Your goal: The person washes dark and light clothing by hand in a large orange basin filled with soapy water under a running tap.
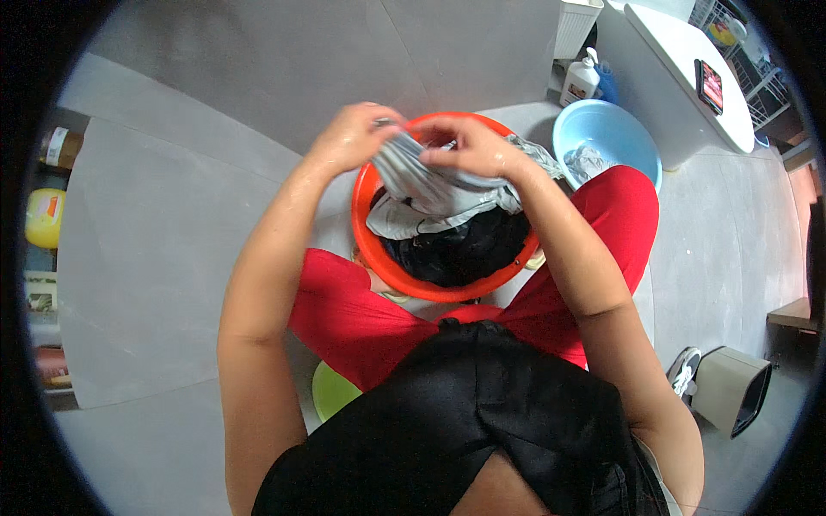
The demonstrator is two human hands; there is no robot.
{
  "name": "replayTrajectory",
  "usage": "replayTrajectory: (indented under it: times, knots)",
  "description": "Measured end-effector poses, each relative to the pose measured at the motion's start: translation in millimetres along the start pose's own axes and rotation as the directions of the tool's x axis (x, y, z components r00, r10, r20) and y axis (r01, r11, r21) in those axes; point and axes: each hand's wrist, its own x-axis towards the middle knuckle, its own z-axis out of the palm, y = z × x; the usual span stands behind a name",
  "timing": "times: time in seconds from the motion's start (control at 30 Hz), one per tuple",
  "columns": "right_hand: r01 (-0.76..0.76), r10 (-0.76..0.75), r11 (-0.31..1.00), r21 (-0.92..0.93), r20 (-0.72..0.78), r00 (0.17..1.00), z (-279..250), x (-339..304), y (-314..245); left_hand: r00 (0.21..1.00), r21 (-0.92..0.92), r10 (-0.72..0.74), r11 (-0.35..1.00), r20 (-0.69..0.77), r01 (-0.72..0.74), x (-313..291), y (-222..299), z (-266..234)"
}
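An orange-red basin (360, 211) stands on the floor between my knees. Dark, wet-looking cloth (456, 249) fills its lower part. A light grey garment (430, 193) is bunched above the dark cloth, its upper end raised and slightly blurred by motion. My left hand (351, 138) grips that raised end over the basin's far left rim. My right hand (469, 148) is closed on the folds to the right, fingers pointing left. Both hands look wet. More of the grey cloth trails over the right side of the basin.
At the far right sits a light blue basin (602, 123) with a grey cloth in it. Behind it stand a white pump bottle (581, 83) and a white unit bearing a phone (709, 86). A green basin (334, 393) is near my left leg; a bin (727, 389) stands right.
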Motion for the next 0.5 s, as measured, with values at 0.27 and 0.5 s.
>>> replayTrajectory:
  times: [0.27, 0.5]
  knots:
    - [-0.86, 0.654, 0.386, -0.335, -0.558, 0.511, -42, -34, 141, 0.924, 0.2, -0.263, 0.925, -0.278, 0.323, -13, -119, -12]
    - [-0.695, 0.733, 0.071, -0.715, -0.435, 0.523, 18, -64, 219, 0.985, 0.081, -0.157, 0.985, 0.076, 0.151, 19, -107, 164]
